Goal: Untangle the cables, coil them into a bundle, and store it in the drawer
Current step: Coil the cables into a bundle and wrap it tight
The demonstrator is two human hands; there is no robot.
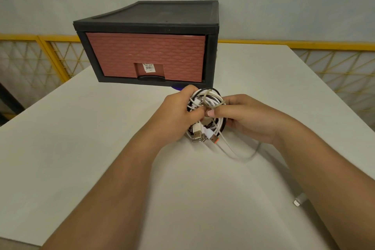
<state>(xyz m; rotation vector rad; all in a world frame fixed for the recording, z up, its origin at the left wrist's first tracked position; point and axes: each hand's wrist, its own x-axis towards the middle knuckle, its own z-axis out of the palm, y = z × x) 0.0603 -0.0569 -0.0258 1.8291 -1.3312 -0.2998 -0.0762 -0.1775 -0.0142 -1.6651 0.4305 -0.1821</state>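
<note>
A coiled bundle of white and black cables (207, 115) hangs between both hands above the white table (81, 138). My left hand (174, 113) grips the bundle's left side. My right hand (247, 115) holds its right side, thumb pinching a thin greyish cable strand looped over the top. USB plugs (199, 135) stick out at the bottom. A loose white cable tail (233, 151) trails to the right under my right forearm; its plug end (297, 202) lies on the table. The drawer (148, 57), red-brown with a brick pattern, sits closed in its black case behind the hands.
The black case (162, 16) stands at the table's far side, by a grey wall. A blue object (177, 88) peeks out under its front edge. Yellow mesh fencing (334, 63) runs beyond the table on both sides.
</note>
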